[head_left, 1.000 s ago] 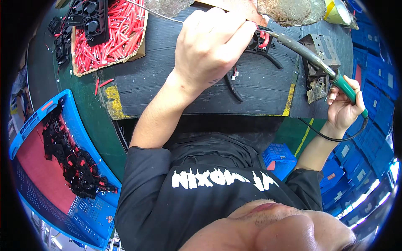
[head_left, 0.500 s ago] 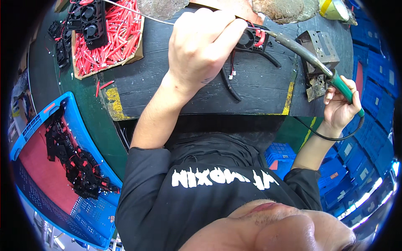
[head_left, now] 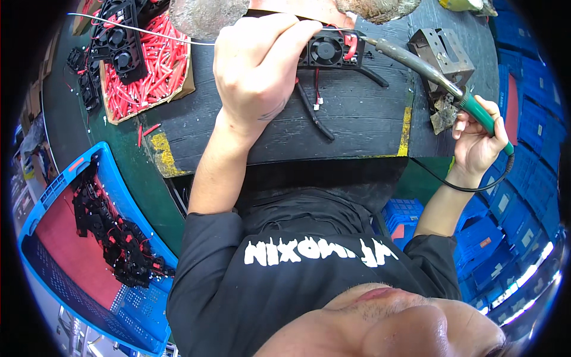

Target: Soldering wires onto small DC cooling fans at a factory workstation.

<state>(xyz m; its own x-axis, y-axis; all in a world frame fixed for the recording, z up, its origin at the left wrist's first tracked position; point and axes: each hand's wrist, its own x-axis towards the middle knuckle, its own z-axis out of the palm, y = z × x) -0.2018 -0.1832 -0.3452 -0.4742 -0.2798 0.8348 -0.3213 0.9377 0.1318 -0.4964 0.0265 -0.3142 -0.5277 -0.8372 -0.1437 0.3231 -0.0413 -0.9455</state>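
- Left hand: fingers pinched on the wire.
- Right hand: fingers around the iron, its tip by the fan.
- Fan: above the bench, between both hands.

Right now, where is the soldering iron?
In the head view, the soldering iron is right of centre, its green handle in the right grip, its tip beside the red tubing on the black fan unit.
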